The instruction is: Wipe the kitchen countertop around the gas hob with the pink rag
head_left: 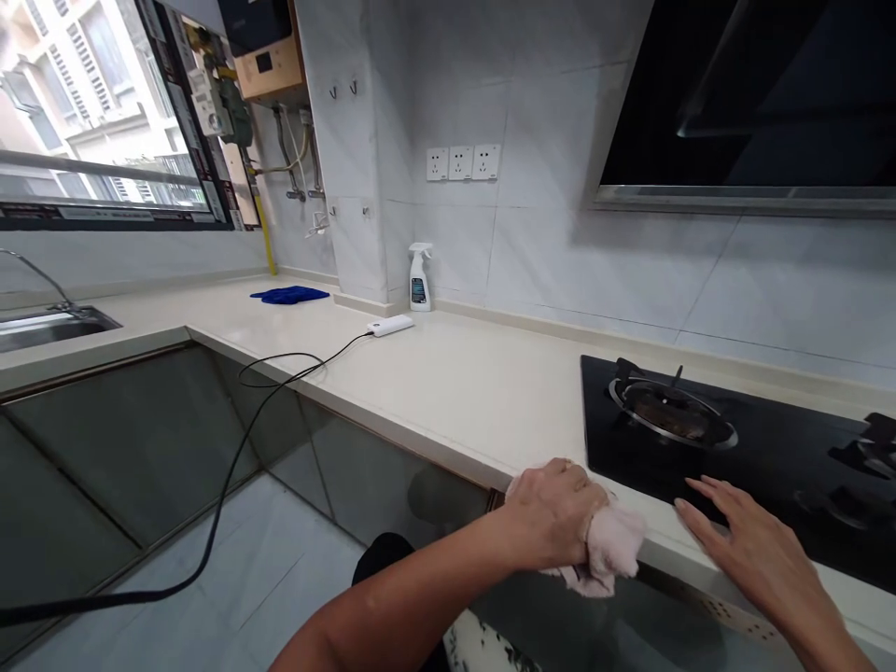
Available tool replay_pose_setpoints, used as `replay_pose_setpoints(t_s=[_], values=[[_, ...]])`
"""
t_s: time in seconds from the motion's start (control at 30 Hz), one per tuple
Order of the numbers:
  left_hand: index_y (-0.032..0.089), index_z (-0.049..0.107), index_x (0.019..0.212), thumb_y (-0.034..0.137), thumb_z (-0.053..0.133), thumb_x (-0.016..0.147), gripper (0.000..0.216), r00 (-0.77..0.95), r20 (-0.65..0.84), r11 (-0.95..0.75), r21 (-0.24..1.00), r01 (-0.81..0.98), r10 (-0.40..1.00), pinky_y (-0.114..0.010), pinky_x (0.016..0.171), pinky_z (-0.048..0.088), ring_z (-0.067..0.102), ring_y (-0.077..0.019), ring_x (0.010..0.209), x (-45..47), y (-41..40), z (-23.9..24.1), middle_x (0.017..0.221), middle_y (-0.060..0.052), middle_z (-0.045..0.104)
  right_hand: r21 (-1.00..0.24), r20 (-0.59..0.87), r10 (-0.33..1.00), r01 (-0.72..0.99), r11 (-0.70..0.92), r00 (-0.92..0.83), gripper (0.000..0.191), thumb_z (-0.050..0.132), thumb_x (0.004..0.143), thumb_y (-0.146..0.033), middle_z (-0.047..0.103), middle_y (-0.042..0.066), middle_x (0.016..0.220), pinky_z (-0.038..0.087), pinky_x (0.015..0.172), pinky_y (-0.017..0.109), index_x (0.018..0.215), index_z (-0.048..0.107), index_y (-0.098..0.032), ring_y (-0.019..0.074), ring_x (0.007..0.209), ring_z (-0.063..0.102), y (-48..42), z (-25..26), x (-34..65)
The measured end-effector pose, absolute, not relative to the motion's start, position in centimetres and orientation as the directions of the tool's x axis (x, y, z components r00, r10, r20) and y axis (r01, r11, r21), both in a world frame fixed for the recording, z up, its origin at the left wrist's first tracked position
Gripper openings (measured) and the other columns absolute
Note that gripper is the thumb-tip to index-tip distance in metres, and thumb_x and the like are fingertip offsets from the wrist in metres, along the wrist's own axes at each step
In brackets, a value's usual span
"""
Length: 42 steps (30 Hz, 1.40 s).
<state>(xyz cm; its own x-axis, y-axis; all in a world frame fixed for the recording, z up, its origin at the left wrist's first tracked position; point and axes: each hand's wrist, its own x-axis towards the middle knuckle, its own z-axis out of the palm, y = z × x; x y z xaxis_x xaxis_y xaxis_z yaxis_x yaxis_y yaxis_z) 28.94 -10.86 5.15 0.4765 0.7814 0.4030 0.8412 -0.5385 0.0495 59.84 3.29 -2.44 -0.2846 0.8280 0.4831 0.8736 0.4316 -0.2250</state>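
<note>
My left hand (556, 513) is closed around a pale pink cloth (614, 543), pressing it against the front edge of the cream countertop (483, 401). Part of the cloth hangs down below that edge. To the right, my right hand (752, 546) lies with fingers stretched out over the front edge of the black gas stove (742, 467). Nothing is in it. A burner (672, 411) with a metal ring sits just beyond these fingers.
A white spray bottle (420, 280) stands by the wall. A white power bank (390, 325) lies nearby, its black cable (238, 448) looping off the counter. Farther left are a blue cloth (290, 295) and a sink (63, 325). A range hood (756, 103) overhangs the stove.
</note>
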Motion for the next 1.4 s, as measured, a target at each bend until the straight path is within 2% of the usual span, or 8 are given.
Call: replay_pose_setpoints(t_s=[0.17,0.37,0.57,0.73,0.9,1.07,1.27,1.4], values=[[0.019,0.064,0.109,0.036,0.063,0.094,0.023,0.465,0.453,-0.520,-0.003,0.854,0.761,-0.035,0.077,0.057,0.061,-0.0250,0.103,25.0,-11.3,4.2,0.113,-0.011,0.068,-0.278,0.440,0.852,0.860,0.429,-0.283,0.077,0.036,0.091,-0.081,0.058,0.011,0.150,0.041,0.117,0.065,0.133,0.069,-0.025,0.0379,0.144,0.048,3.9,-2.9,60.8],[0.022,0.065,0.121,0.034,0.068,0.092,0.031,0.163,0.506,-0.212,0.040,0.976,0.847,-0.037,0.097,0.057,0.063,-0.0255,0.116,12.3,-13.7,4.0,0.119,-0.010,0.070,-0.282,0.444,0.845,0.848,0.448,-0.299,0.077,0.039,0.092,-0.080,0.057,0.011,0.151,0.039,0.117,0.066,0.137,0.067,-0.024,0.0397,0.144,0.047,4.4,-3.6,61.3],[0.021,0.054,0.142,0.021,0.072,0.077,0.067,-0.205,0.367,0.222,-0.005,0.975,0.907,-0.048,0.123,0.037,0.047,-0.0335,0.144,-2.4,-17.0,5.9,0.149,-0.015,0.056,-0.265,0.448,0.841,0.854,0.448,-0.302,0.077,0.037,0.093,-0.079,0.055,0.013,0.153,0.042,0.114,0.067,0.135,0.068,-0.023,0.0403,0.145,0.046,4.4,-3.9,60.9],[0.018,0.052,0.141,0.030,0.068,0.078,0.066,-0.354,0.238,0.362,0.013,0.932,0.904,-0.046,0.117,0.040,0.047,-0.0343,0.141,-7.5,-16.5,7.8,0.150,-0.017,0.052,-0.219,0.482,0.821,0.866,0.450,-0.305,0.076,0.036,0.093,-0.079,0.059,0.011,0.149,0.041,0.115,0.064,0.135,0.066,-0.023,0.0376,0.144,0.048,3.9,-3.8,60.7],[0.019,0.061,0.123,0.030,0.069,0.074,0.050,-0.336,0.222,0.343,0.010,0.939,0.915,-0.044,0.101,0.050,0.057,-0.0343,0.124,-5.0,-15.8,8.7,0.131,-0.015,0.061,-0.199,0.510,0.801,0.863,0.465,-0.313,0.075,0.036,0.092,-0.078,0.060,0.011,0.148,0.042,0.115,0.064,0.134,0.064,-0.022,0.0383,0.143,0.049,3.6,-3.7,60.4],[0.025,0.062,0.116,0.031,0.068,0.081,0.036,-0.180,0.252,0.178,0.028,0.984,0.951,-0.037,0.100,0.050,0.056,-0.0268,0.122,2.5,-15.5,7.7,0.128,-0.008,0.062,-0.190,0.529,0.791,0.866,0.462,-0.307,0.075,0.035,0.091,-0.077,0.062,0.014,0.145,0.042,0.113,0.064,0.129,0.066,-0.020,0.0401,0.141,0.051,3.8,-3.6,60.0],[0.025,0.058,0.119,0.021,0.068,0.082,0.039,0.017,0.344,-0.010,-0.023,1.000,0.939,-0.041,0.090,0.054,0.056,-0.0301,0.117,11.2,-14.6,6.0,0.123,-0.011,0.062,-0.177,0.525,0.801,0.884,0.433,-0.288,0.071,0.031,0.095,-0.069,0.061,0.016,0.145,0.037,0.119,0.057,0.128,0.067,-0.017,0.0361,0.140,0.052,2.5,-1.8,58.5],[0.024,0.056,0.122,0.019,0.066,0.083,0.040,0.121,0.287,-0.112,-0.047,0.993,0.950,-0.040,0.078,0.055,0.058,-0.0308,0.113,15.2,-13.5,6.5,0.119,-0.012,0.061,-0.189,0.510,0.819,0.895,0.405,-0.263,0.065,0.031,0.098,-0.062,0.060,0.015,0.145,0.039,0.117,0.055,0.129,0.066,-0.017,0.0337,0.139,0.052,1.3,-0.5,57.4]])
